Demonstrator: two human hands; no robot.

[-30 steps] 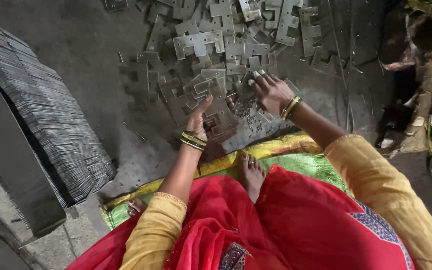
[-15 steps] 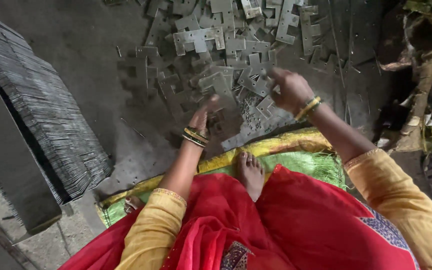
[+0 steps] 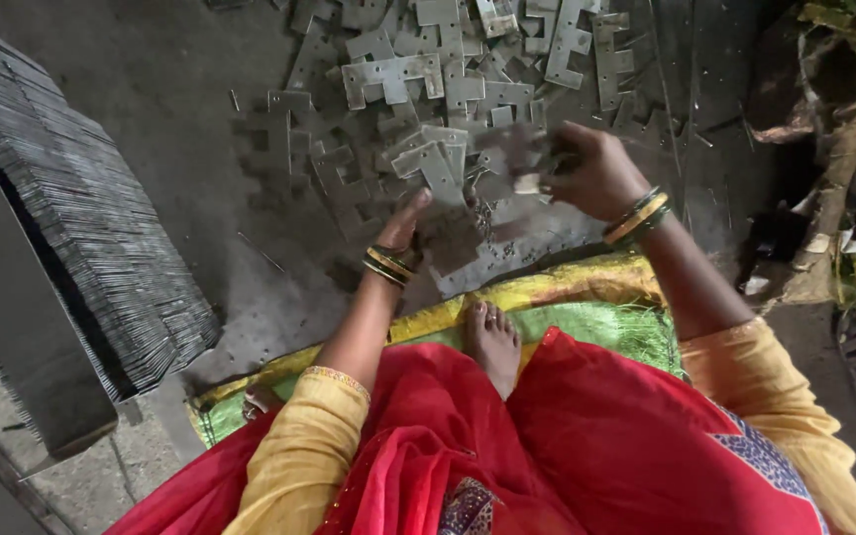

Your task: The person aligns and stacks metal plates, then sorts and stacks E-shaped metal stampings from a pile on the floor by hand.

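Here my left hand [image 3: 410, 220] holds a small stack of flat notched metal plates [image 3: 435, 163], fingers closed round it. My right hand [image 3: 591, 168], just right, grips a blurred plate [image 3: 514, 149]. Loose plates [image 3: 468, 59] lie farther off.

Grey notched metal plates [image 3: 428, 168], apparently heaped
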